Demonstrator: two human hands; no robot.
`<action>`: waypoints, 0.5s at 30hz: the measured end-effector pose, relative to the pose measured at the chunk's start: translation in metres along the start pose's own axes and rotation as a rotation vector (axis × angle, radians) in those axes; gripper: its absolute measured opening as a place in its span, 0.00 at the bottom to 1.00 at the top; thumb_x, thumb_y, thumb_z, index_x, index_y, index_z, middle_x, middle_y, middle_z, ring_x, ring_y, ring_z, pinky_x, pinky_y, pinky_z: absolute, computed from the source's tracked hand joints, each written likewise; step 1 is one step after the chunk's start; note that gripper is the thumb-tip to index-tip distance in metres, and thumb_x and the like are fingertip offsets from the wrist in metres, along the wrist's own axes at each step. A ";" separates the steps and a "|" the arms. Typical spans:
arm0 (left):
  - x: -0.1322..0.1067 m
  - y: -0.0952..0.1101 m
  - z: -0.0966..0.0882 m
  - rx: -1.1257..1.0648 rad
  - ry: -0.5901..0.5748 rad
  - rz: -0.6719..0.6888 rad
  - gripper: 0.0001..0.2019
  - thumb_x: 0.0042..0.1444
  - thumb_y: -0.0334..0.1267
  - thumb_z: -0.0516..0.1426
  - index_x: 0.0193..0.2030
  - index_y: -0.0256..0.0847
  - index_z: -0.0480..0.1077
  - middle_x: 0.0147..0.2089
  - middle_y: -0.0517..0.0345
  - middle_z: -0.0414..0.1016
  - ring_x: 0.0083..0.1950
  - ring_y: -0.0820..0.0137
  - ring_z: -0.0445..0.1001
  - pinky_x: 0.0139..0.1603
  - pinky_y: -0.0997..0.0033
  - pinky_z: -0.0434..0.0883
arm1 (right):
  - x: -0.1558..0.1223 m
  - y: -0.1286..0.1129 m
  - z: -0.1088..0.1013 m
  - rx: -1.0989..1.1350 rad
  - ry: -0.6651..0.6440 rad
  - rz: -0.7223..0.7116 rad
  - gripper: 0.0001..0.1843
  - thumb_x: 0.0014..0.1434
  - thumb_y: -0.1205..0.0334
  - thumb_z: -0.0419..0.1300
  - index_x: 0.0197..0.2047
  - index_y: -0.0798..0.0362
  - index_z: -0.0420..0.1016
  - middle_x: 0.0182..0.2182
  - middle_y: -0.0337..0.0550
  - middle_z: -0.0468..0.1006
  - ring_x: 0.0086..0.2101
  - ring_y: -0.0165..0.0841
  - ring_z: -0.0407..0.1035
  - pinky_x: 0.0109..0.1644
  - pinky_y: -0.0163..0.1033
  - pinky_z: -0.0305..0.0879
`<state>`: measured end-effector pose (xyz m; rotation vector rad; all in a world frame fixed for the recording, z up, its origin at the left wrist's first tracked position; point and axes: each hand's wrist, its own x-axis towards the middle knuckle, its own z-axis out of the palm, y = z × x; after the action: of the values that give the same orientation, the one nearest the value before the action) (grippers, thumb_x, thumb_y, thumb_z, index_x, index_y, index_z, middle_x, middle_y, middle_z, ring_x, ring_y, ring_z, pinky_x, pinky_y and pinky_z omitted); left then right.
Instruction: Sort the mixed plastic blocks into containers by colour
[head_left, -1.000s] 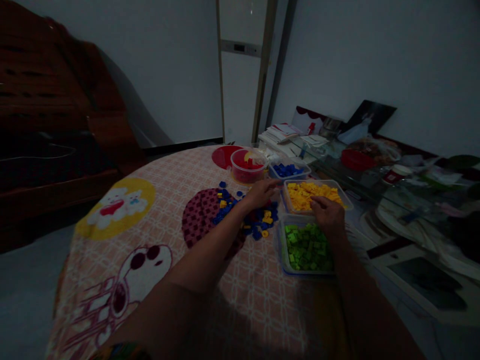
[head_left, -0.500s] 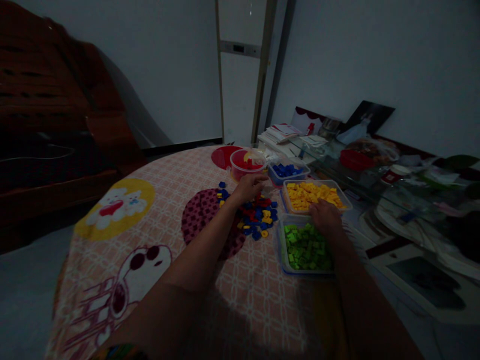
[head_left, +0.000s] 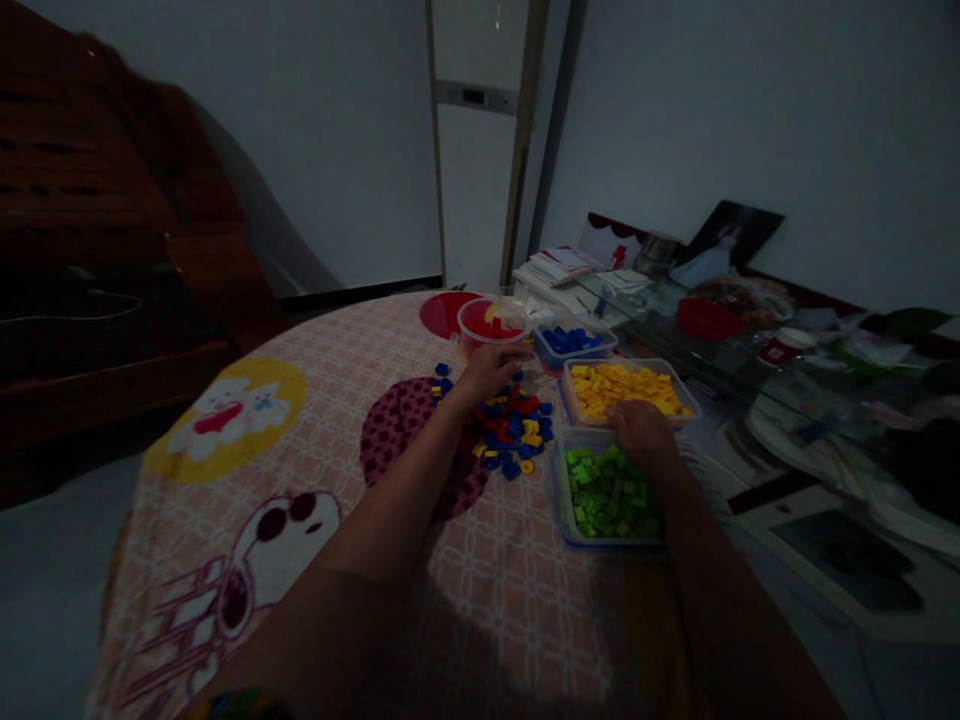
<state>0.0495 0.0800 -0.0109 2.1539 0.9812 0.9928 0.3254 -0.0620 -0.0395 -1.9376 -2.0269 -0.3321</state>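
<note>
My left hand [head_left: 489, 370] reaches over the far edge of a loose pile of blue, red and yellow bricks [head_left: 511, 430], just in front of the round red tub [head_left: 491, 325]. Its fingers curl down; the dim light hides what they hold. My right hand [head_left: 636, 428] rests fingers-down on the rim between the tray of yellow bricks [head_left: 626, 388] and the tray of green bricks [head_left: 609, 487]. Its fingers look curled. A smaller tray of blue bricks [head_left: 573, 341] stands beyond them.
The round table wears a cartoon-print cloth [head_left: 300, 450]. A red lid [head_left: 442, 312] lies behind the tub. To the right, a glass table [head_left: 750, 350] holds papers, a red bowl [head_left: 705, 318] and clutter. Dark wooden furniture [head_left: 112, 250] stands on the left.
My left hand has drawn back leftward from the yellow tray to the far side of the loose pile. My right hand has slid slightly left and nearer along the trays' shared rim.
</note>
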 end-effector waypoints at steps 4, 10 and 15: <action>-0.001 0.000 -0.009 0.052 0.017 -0.003 0.18 0.56 0.34 0.57 0.52 0.35 0.80 0.47 0.53 0.84 0.47 0.62 0.80 0.52 0.65 0.75 | 0.003 0.003 -0.005 -0.022 -0.043 0.054 0.20 0.69 0.61 0.47 0.37 0.54 0.80 0.39 0.54 0.82 0.42 0.42 0.74 0.53 0.45 0.63; -0.001 -0.005 -0.021 0.186 0.041 -0.062 0.19 0.55 0.32 0.57 0.52 0.37 0.81 0.45 0.53 0.84 0.46 0.61 0.80 0.53 0.64 0.73 | 0.003 0.003 -0.008 -0.021 0.003 0.076 0.20 0.68 0.62 0.47 0.41 0.55 0.81 0.40 0.53 0.83 0.44 0.42 0.74 0.52 0.44 0.64; 0.000 -0.012 -0.018 0.302 0.039 -0.084 0.15 0.54 0.31 0.58 0.46 0.37 0.83 0.44 0.50 0.84 0.47 0.57 0.80 0.53 0.61 0.73 | 0.002 0.001 -0.009 -0.059 -0.076 0.115 0.20 0.68 0.61 0.47 0.41 0.55 0.82 0.40 0.54 0.83 0.43 0.41 0.73 0.54 0.43 0.63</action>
<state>0.0305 0.0904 -0.0087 2.3185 1.3001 0.8960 0.3266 -0.0635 -0.0301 -2.1230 -1.9617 -0.2973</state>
